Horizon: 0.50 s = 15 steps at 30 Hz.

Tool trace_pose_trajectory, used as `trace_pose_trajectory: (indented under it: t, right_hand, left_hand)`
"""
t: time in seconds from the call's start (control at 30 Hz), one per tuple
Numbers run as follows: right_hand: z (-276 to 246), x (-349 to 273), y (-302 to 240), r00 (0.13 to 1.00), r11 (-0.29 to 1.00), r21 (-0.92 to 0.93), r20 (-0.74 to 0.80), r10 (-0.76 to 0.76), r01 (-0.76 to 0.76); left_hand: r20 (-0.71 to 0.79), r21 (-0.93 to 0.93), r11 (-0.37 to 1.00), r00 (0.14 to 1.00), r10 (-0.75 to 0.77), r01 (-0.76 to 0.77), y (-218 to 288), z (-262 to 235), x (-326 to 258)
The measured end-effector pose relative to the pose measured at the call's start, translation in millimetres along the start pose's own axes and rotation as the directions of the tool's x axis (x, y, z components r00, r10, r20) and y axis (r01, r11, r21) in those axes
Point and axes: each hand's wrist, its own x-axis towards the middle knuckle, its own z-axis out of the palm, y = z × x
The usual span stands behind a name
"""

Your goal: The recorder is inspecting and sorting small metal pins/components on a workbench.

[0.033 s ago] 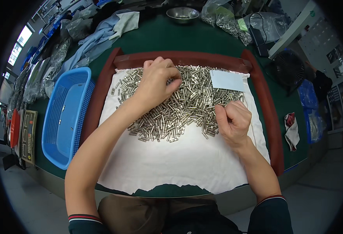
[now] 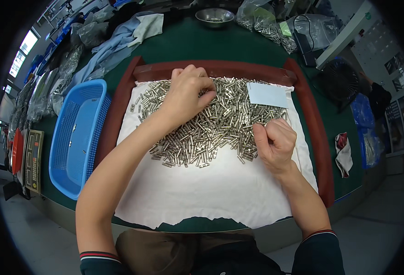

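A broad pile of short, shiny metal pins [image 2: 220, 114] lies on a white cloth [image 2: 202, 192]. My left hand [image 2: 189, 94] is over the upper left part of the pile, its fingers curled and its thumb bent in toward them. The fingertips are turned away, so anything they grip is hidden. At the pile's right edge is my right hand [image 2: 276, 143], closed in a loose fist with the thumb along its left side. I cannot make out what is inside it. Between the hands, toward the far right, a pale blue card [image 2: 268, 95] rests on the pins.
A reddish-brown raised frame [image 2: 309, 133] borders the cloth on three sides. Left of it stands a blue plastic basket [image 2: 59, 151] with a few small pieces inside. A metal bowl [image 2: 215, 17] and bagged parts [image 2: 267, 27] are at the back. A crumpled cloth [image 2: 343, 156] lies right.
My left hand has shifted very slightly to the right over the pins. My right hand has stayed in place.
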Motion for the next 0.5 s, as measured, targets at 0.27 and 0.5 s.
trace_pose_trajectory:
  t: [0.27, 0.5]
  right_hand:
    - [-2.3, 0.0, 2.1, 0.999, 0.999, -0.012, 0.014, -0.033, 0.034]
    - [-0.3, -0.9, 3.9, 0.999, 1.0, 0.002, 0.03, -0.028, 0.028]
  left_hand:
    - [0.271, 0.143, 0.982, 0.959, 0.079, -0.121, -4.0, 13.0, 36.3]
    - [0.369, 0.168, 0.963, 0.919, 0.138, -0.212, -2.4, 13.9, 47.0]
